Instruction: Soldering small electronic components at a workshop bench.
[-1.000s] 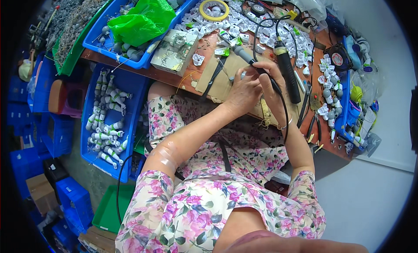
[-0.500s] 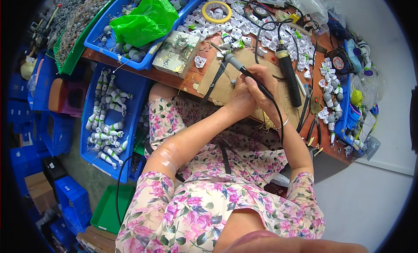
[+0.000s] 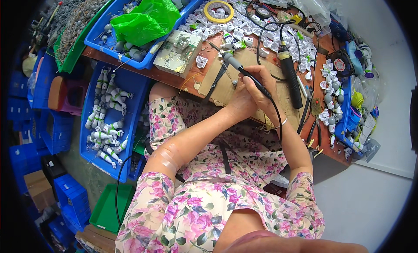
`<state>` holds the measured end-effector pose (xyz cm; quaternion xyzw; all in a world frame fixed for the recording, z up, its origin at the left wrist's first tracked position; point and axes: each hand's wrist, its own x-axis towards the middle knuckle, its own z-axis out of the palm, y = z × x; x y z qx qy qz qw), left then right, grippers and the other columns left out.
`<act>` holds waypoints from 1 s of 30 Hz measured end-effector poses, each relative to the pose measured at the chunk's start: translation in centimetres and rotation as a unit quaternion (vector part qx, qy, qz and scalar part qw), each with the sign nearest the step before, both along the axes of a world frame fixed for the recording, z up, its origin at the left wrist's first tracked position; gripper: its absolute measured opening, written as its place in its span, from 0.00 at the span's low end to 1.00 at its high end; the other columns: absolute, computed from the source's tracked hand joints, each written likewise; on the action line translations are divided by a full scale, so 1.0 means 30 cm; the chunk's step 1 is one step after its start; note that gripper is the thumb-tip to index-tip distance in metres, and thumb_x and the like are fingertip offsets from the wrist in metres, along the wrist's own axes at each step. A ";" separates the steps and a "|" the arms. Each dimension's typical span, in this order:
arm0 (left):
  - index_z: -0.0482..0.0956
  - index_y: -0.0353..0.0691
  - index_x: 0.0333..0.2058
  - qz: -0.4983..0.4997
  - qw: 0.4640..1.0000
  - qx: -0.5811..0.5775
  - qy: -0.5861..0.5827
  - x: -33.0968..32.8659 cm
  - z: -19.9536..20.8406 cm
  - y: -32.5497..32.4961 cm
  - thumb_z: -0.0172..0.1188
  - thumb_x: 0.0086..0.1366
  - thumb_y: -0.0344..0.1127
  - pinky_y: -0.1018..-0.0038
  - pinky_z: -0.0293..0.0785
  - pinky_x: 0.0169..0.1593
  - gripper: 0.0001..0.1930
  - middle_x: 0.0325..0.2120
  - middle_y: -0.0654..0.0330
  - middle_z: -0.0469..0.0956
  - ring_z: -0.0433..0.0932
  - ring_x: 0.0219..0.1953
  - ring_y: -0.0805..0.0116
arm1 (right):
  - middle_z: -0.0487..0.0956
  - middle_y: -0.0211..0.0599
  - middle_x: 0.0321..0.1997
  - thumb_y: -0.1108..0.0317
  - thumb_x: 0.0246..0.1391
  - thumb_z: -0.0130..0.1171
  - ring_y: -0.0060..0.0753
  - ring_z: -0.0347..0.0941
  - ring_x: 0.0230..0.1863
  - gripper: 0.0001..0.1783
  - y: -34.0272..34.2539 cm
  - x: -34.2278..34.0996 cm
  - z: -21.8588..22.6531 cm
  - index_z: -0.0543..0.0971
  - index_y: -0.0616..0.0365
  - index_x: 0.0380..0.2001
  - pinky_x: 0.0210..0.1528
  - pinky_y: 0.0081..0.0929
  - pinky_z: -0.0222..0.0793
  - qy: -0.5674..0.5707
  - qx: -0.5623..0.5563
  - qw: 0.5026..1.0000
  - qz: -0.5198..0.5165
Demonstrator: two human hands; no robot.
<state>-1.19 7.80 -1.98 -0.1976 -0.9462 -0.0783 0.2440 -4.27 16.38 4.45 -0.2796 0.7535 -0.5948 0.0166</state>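
My right hand grips a soldering iron like a pen. The iron has a grey collar, a black handle and a cord that runs down past my wrist. Its metal tip points up and left, over the table and away from my fingers. Right beside it, my left hand is closed, pressed against the right hand. Whatever the left fingers hold is hidden, though a small bit of metal shows near them. Beneath both hands lies a sheet of brown cardboard. Small white plastic shells are scattered beyond it.
A thicker black-handled iron lies right of my hands. Yellow tape sits among the shells. A marked block stands near a blue bin with a green bag. Lower left, another blue bin holds white-and-grey doll limbs. Pliers lie right.
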 end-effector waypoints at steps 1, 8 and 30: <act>0.79 0.48 0.50 0.003 1.000 -0.012 -0.001 0.000 0.002 -0.001 0.62 0.56 0.55 0.49 0.60 0.62 0.26 0.48 0.59 0.78 0.72 0.54 0.55 | 0.83 0.40 0.40 0.73 0.58 0.59 0.28 0.81 0.43 0.14 0.003 0.002 0.007 0.75 0.63 0.47 0.48 0.26 0.75 -0.010 0.008 1.000 0.009; 0.79 0.50 0.52 0.029 0.995 -0.096 -0.006 0.007 0.019 0.000 0.64 0.56 0.64 0.48 0.62 0.61 0.31 0.51 0.59 0.78 0.70 0.56 0.55 | 0.84 0.40 0.39 0.74 0.55 0.61 0.29 0.82 0.41 0.15 -0.003 0.000 0.002 0.76 0.62 0.47 0.45 0.26 0.77 0.010 0.001 1.000 0.007; 0.80 0.47 0.48 -0.061 0.978 0.174 -0.096 -0.054 -0.204 0.024 0.64 0.57 0.51 0.47 0.60 0.61 0.23 0.45 0.60 0.79 0.73 0.53 0.56 | 0.83 0.41 0.40 0.73 0.57 0.61 0.28 0.81 0.43 0.15 0.011 0.010 0.009 0.75 0.64 0.48 0.47 0.26 0.75 -0.024 -0.036 0.999 0.012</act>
